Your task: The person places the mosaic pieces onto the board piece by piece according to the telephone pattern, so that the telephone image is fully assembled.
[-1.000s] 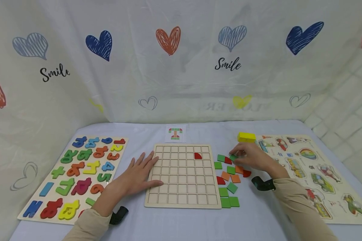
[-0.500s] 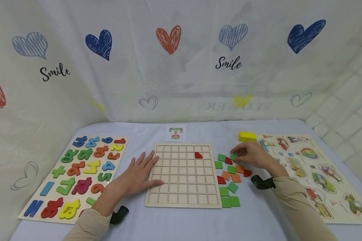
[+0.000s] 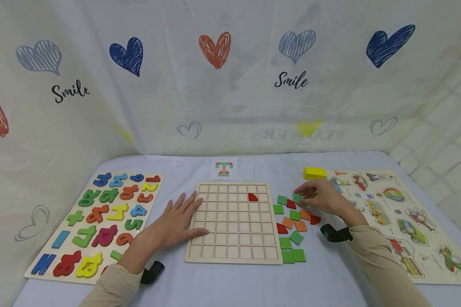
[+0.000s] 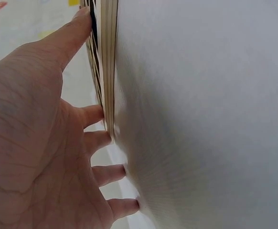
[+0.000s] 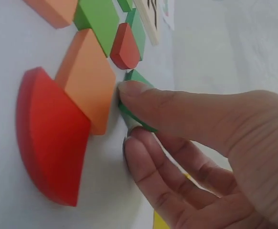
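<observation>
Green tile [image 3: 298,198], right of centre in the frame: my right hand [image 3: 322,199] pinches it between thumb and fingers. Judged light, rigid, fairly smooth; best gripped by opposite edges. My left hand [image 3: 178,222], fingers spread, rests on the wooden grid board [image 3: 232,217], lower centre.

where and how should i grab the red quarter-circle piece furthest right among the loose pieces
Come from above and its right, and likely pinch the red quarter-circle piece between its curved rim and its free straight edge: both look clear, while an orange tile crowds the other straight edge.
</observation>
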`<state>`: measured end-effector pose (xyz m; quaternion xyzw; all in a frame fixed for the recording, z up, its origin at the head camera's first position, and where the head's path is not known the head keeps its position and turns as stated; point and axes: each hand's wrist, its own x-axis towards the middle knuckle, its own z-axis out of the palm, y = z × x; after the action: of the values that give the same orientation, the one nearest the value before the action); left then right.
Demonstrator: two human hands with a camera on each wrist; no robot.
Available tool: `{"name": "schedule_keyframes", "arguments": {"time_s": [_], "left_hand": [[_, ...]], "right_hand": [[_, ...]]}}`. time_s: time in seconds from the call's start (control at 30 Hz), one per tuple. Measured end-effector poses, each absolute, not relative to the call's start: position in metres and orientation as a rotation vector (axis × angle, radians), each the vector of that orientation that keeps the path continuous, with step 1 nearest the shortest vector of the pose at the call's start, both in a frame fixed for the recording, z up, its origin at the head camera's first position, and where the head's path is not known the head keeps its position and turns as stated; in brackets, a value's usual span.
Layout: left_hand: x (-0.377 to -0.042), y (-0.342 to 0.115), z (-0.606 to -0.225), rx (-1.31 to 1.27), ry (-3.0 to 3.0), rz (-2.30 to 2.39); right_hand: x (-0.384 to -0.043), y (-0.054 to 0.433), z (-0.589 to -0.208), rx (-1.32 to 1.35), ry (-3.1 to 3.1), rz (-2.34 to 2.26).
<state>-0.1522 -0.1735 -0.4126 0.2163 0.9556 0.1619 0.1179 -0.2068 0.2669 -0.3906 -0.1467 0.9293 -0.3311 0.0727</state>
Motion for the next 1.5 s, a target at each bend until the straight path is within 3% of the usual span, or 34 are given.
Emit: {"name": "schedule_keyframes", "arguments": {"time_s": [0.4,0.6,1.5], "left_hand": [[-0.154,-0.173,-0.413,0.619,2.799,0.454],[-0.154,-0.173,-0.414,0.615,2.797,0.450],[-0.151,-0.173,-0.409,0.617,2.784,0.460]], "right_hand": [[-0.205,0.266,-0.391,-0.439,2.920,-1.027],[-0.205,0.256,-0.384,-0.577,2.974,-1.064],[-0.222,0.140,-0.381,-0.905,2.653,-1.320]]}}
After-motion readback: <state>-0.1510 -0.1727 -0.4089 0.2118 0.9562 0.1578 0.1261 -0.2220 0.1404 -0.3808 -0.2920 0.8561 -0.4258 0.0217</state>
